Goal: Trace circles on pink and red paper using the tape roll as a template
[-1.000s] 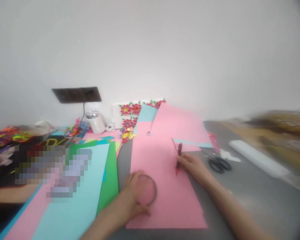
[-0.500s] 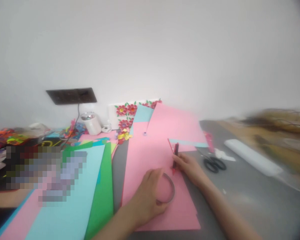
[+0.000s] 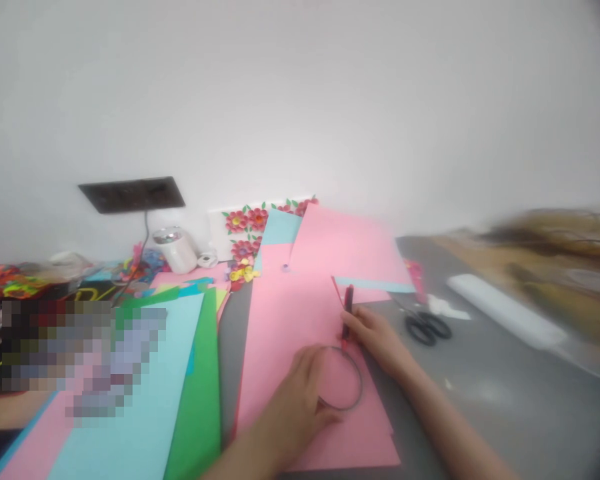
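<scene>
From here, the left hand (image 3: 303,390) has its fingers closed on the nine-o'clock rim of a thin ring (image 3: 361,381) on pink paper (image 3: 275,313), the right hand (image 3: 373,331) pinching a red-tipped pen (image 3: 348,303) at twelve. That ring looks light, stiff (perhaps slippery), best held by its edge.

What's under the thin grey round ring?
A flat pink paper sheet shows within the ring. The bare left hand covers the ring's left part, so what's beneath there is hidden.
</scene>
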`<act>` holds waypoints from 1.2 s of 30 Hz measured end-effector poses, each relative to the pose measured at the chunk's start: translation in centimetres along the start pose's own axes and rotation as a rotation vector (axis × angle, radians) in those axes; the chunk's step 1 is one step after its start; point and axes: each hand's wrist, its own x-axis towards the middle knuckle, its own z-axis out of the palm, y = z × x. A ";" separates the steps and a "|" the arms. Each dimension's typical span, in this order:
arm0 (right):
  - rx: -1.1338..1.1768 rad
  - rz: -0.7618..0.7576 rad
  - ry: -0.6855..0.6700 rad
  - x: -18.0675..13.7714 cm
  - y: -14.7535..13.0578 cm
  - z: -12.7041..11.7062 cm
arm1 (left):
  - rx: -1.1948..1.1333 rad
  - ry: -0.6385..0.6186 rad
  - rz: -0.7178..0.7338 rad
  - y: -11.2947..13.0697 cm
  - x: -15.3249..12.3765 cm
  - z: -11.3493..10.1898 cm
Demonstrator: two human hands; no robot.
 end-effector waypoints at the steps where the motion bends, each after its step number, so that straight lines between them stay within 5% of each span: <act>1: -0.010 -0.001 -0.001 0.0 0.1 0.0 | 0.037 -0.006 0.011 0.0 -0.1 0.1; 13: -0.066 -0.038 0.132 0.3 1.0 0.5 | 0.621 0.160 0.404 -1.1 0.0 2.6; 17: -0.071 -0.012 0.193 0.3 0.9 1.0 | 0.770 0.099 0.439 -0.6 0.4 3.0; 24: -0.149 -0.043 0.201 0.8 1.5 2.0 | 0.678 -0.002 0.402 1.0 0.1 1.5; 36: -0.262 -0.079 0.187 1.0 1.4 3.4 | 0.597 -0.077 0.396 0.5 -0.1 2.0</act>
